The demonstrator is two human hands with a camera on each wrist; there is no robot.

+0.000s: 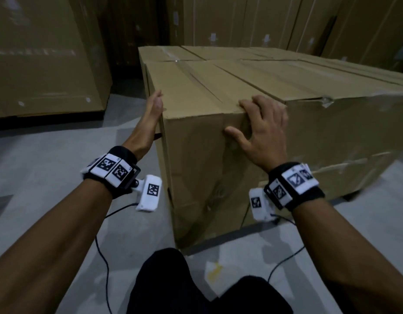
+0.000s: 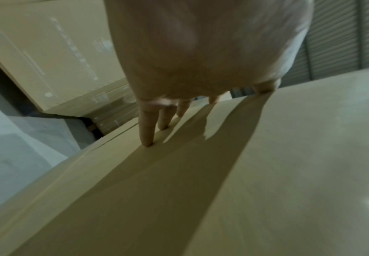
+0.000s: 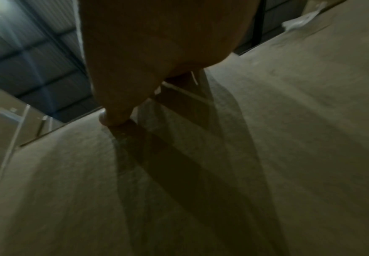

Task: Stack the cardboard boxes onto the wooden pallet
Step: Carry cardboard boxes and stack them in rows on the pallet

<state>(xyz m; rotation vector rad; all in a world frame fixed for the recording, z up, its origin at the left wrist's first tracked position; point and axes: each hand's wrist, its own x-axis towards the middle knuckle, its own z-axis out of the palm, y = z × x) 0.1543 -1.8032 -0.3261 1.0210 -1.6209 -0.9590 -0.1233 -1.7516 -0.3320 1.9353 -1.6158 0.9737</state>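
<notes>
A big brown cardboard box (image 1: 196,91) stands on end in front of me, taped along its top. My left hand (image 1: 154,109) lies flat against its left side near the top edge, fingers straight; in the left wrist view the fingertips (image 2: 146,128) touch the cardboard (image 2: 266,173). My right hand (image 1: 261,130) is spread over the near top edge, fingers bent onto the top and thumb on the front face. The right wrist view is dim and shows the thumb (image 3: 113,114) on the box face (image 3: 288,138). No pallet is plainly visible.
A second box (image 1: 343,123) with a torn taped corner stands against the first on the right, and more boxes (image 1: 168,53) lie behind. Tall cartons (image 1: 37,64) rise at the left and back. Grey concrete floor (image 1: 48,177) spreads left; my dark-trousered knees (image 1: 173,279) are below.
</notes>
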